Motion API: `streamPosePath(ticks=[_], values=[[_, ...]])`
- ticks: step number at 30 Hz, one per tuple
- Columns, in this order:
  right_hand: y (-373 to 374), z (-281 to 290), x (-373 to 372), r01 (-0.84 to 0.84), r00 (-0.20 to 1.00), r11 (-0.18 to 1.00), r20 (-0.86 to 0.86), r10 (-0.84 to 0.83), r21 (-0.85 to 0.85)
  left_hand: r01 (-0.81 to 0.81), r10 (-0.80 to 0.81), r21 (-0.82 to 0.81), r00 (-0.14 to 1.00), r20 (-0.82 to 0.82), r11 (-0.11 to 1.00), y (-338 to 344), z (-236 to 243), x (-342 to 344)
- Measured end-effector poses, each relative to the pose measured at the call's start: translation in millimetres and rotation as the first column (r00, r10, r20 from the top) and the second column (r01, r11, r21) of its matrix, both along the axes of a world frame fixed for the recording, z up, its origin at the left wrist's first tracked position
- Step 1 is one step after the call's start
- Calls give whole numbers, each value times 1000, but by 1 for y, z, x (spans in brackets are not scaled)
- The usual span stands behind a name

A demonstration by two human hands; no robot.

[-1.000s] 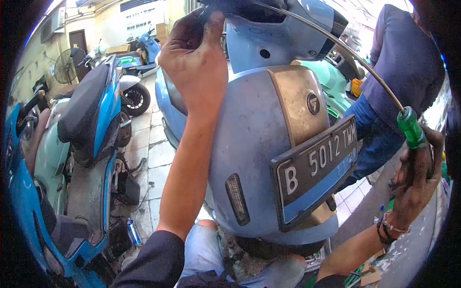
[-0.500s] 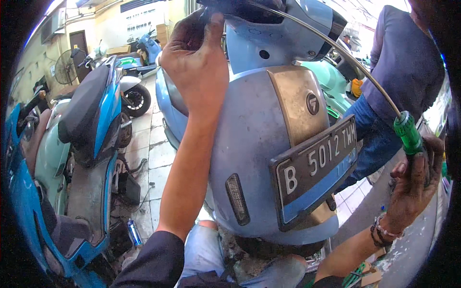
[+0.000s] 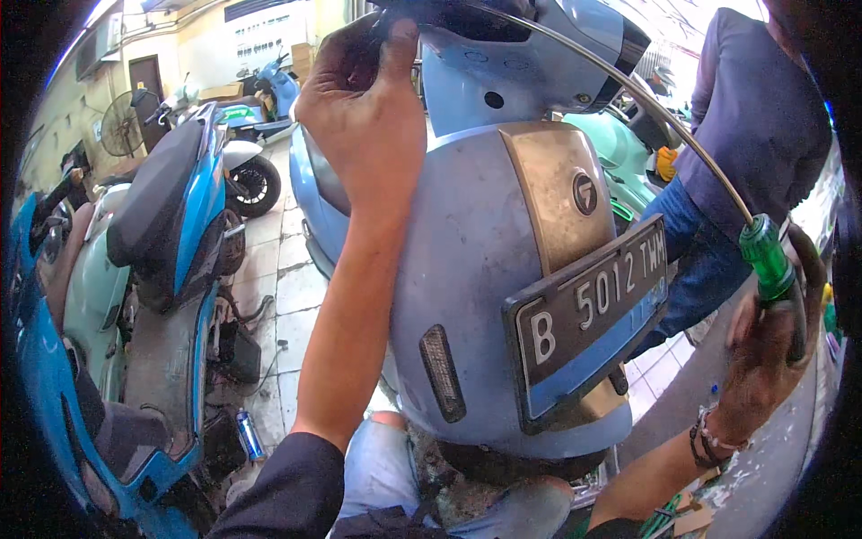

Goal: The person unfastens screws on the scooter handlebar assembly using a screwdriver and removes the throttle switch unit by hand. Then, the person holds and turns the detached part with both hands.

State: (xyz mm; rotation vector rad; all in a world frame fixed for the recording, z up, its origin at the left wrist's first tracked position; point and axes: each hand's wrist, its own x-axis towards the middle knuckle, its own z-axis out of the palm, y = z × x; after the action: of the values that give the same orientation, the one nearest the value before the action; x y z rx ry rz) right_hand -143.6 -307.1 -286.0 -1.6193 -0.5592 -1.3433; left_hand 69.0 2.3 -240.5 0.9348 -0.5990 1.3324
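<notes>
Green-handled driver (image 3: 769, 256) is in R hand (image 3: 763, 359), out past R edge of the scooter (image 3: 458, 242); fingers wrapped round handle's lower end, grip closed on it, hand a bit blurred. Metal shaft (image 3: 669, 114) runs up & L, passing scooter tail's upper R corner, to a dark part (image 3: 458, 11) above tail's top edge; tip hidden, can't tell what it meets. L hand (image 3: 368, 117) is up nr same part, over tail's upper L edge, thumb & fingers curled in close; can't tell if they pinch anything, ends lost in the dark. Scooter's lt blue w/ gold strip (image 3: 543, 193) down from top edge, round badge (image 3: 584, 192) on it, plate (image 3: 593, 314) tilted across R side, reflector (image 3: 440, 373) nr lower L edge. Co-worker (image 3: 759, 117), dark top & jeans, just beyond R edge. Off L, apart: blue bike (image 3: 197, 216) w/ black seat (image 3: 162, 193) on tiled floor (image 3: 292, 287); small blue can (image 3: 250, 436) on floor just beside bike's R edge. Fan (image 3: 118, 126) in bg, far L.
</notes>
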Motion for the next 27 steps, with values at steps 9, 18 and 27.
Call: streamPosePath(ticks=[9, 18, 27], values=[[16, 6, -1, 371, 925, 913, -13, -379, -169, 39, -39, 1, 999, -5, 999, -1, 0, -4], [-12, -5, 6, 83, 996, 996, 15, -83, -35, 11, -12, -21, 1000, -4, 1000, -4, 3, -4], [18, 5, 3, 392, 918, 919, -48, -394, -41, 14, -15, -12, 1000, -14, 1000, -2, 1, -7]])
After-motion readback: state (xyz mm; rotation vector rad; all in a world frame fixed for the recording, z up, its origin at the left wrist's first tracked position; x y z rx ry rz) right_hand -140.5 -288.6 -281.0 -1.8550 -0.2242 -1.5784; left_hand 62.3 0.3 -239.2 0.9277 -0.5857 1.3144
